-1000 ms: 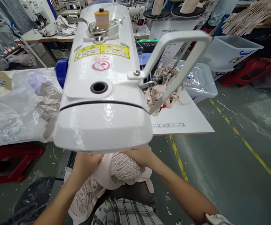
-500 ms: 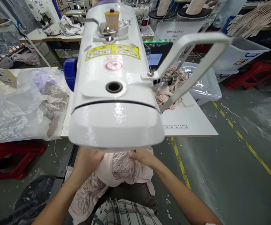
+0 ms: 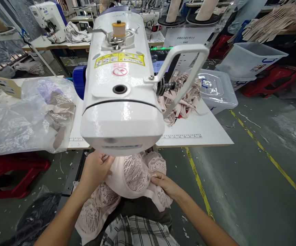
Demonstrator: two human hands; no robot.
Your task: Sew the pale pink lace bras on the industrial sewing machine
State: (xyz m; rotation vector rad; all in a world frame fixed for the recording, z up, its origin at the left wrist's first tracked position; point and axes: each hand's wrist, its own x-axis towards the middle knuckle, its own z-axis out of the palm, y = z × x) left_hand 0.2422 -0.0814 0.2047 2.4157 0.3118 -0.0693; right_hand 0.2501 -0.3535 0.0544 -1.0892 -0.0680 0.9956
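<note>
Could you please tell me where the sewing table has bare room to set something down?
The white tabletop is bare at its right front corner, apart from the ruler scale, between the beige strap pile and its edges. A narrow strip shows between the sewing machine and the plastic bag, which crowds the left side.

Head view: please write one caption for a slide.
Two hands, left and right, hold a pale lace garment below a white sewing machine.

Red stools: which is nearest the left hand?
The red stool at frame left, below the plastic bag; another, by the clear bins, sits farther right.
</note>
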